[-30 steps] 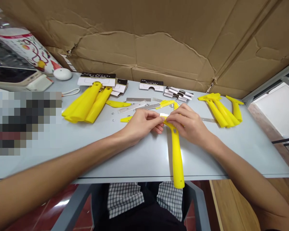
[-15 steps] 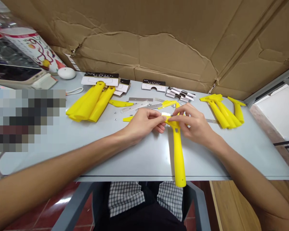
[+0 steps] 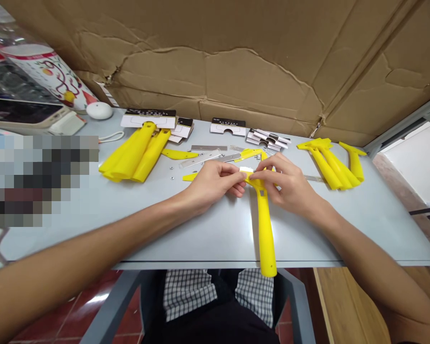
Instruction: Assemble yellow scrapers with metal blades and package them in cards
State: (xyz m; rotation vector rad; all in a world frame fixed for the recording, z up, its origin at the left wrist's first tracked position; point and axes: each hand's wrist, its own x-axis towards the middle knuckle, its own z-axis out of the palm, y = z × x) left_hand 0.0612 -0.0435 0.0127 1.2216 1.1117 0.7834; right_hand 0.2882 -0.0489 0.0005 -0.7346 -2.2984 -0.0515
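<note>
A yellow scraper handle [image 3: 266, 234] points toward me, its lower end past the table's front edge. My left hand [image 3: 220, 184] pinches the left end of its wide head between thumb and fingers. At the head's right part is my right hand [image 3: 286, 181], thumb and index finger together on it; whether a small part sits between those fingertips is hidden. A pale metal blade edge [image 3: 246, 169] shows along the top of the head between the hands. Just behind lie metal strips [image 3: 200, 158], yellow head pieces [image 3: 179, 154] and small nuts [image 3: 172, 178].
Yellow handles with a card [image 3: 139, 153] lie at the left, more yellow handles [image 3: 331, 165] at the right. Folded cards [image 3: 228, 126] stand at the back by a cardboard wall [image 3: 200, 71]. A phone [image 3: 21, 112], a white egg-shaped object [image 3: 99, 111] and a bottle [image 3: 53, 71] are far left.
Both hands keep their hold on the scraper, with only a very slight shift of the right fingers. The view has moved a little.
</note>
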